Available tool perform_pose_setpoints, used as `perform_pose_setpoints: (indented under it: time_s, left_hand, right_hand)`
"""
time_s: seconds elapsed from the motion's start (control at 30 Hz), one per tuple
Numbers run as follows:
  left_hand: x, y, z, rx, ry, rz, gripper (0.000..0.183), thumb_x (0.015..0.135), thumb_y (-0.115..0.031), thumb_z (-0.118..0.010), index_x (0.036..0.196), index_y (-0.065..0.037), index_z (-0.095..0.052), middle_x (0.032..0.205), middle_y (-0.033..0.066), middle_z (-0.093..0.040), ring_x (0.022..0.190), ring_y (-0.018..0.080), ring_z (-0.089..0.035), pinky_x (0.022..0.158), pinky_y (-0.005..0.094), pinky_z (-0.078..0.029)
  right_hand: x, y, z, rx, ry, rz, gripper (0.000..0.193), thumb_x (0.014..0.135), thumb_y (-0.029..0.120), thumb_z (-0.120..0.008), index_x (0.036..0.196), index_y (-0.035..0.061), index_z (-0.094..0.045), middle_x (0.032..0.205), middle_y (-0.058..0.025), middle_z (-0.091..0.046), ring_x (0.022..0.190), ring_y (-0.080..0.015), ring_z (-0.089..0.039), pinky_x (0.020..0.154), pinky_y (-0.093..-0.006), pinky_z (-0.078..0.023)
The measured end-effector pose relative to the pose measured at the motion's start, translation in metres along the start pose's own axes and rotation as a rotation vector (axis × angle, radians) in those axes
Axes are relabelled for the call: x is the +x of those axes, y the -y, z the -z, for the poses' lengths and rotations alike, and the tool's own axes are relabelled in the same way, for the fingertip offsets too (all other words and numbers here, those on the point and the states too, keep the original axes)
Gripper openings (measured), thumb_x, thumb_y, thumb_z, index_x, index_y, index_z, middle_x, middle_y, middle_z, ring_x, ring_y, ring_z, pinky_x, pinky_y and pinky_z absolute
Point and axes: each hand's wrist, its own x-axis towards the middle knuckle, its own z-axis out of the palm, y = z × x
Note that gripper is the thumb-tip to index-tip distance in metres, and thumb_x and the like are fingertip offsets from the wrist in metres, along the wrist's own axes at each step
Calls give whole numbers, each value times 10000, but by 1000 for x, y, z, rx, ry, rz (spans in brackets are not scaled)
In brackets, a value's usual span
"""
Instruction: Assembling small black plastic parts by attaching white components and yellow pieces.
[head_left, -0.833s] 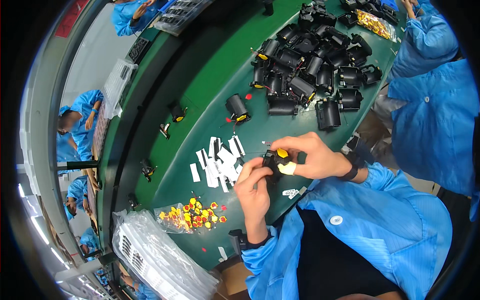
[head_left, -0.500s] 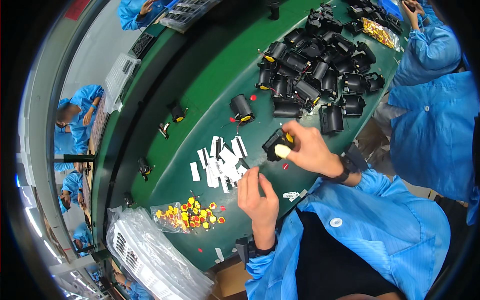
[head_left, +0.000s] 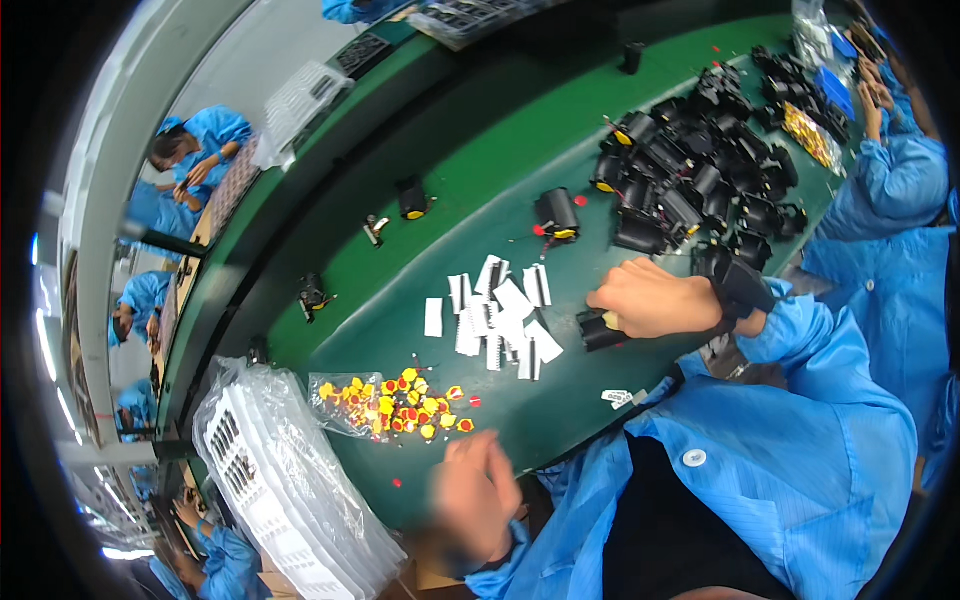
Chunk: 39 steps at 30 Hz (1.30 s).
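Handling a black housing (head_left: 597, 332) looks like the step in hand: the right hand (head_left: 655, 302) grasps it beside the white strips (head_left: 513, 299), at or just above the desk (head_left: 560, 420). The left hand (head_left: 475, 495) is blurred, its grip unclear; the next move likely calls for a steady hold.

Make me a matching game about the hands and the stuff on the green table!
Things:
1. Right hand
2. Left hand
3. White pieces
4. Hexagonal pieces

Clues:
A. Yellow and red, some by a small clear bag
B. Blurry, near the picture's lower edge
C. In a loose cluster, mid-table
D. Touching a black part

Right pairs: 1-D, 2-B, 3-C, 4-A
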Motion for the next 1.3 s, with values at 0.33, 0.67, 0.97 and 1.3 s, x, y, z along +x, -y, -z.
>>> perform_pose_setpoints:
  time_s: [0.33, 0.67, 0.97, 1.3]
  left_hand:
    - [16, 104, 262, 544, -758, 206, 78, 866, 46, -623, 929, 40, -667, 737, 55, -630, 636, 120, -591, 596, 247, -472]
    - [48, 256, 307, 972, 83, 866, 341, 720, -305, -734, 821, 21, -718, 841, 265, -702, 843, 421, -687, 782, 466, -540]
    - [50, 270, 301, 1103, 74, 794, 386, 741, -286, -708, 948, 40, -684, 923, 278, -693, 898, 437, -676, 796, 490, -534]
    - [48, 22, 22, -358, -19, 397, 127, 823, 56, -747, 812, 1, -632, 736, 40, -646, 676, 83, -618, 598, 223, -491]
  right_hand:
    - [126, -183, 101, 16, -754, -175, 96, 769, -7, -638, 829, -45, -572, 685, -117, -596, 599, -170, -601, 517, -341, -466]
    - [173, -265, 84, -243, -678, -225, 159, 834, 9, -575, 987, -36, -577, 798, -149, -643, 669, -223, -655, 607, -328, -506]
    - [9, -16, 113, 304, -664, 34, 164, 846, 29, -609, 987, -54, -616, 895, -76, -655, 834, -132, -641, 744, -269, -506]
    - [-28, 87, 16, 180, -374, 484, 672, 789, 129, -718, 1408, 10, -484, 1357, -291, -489, 1239, -418, -543, 1011, -454, -490]
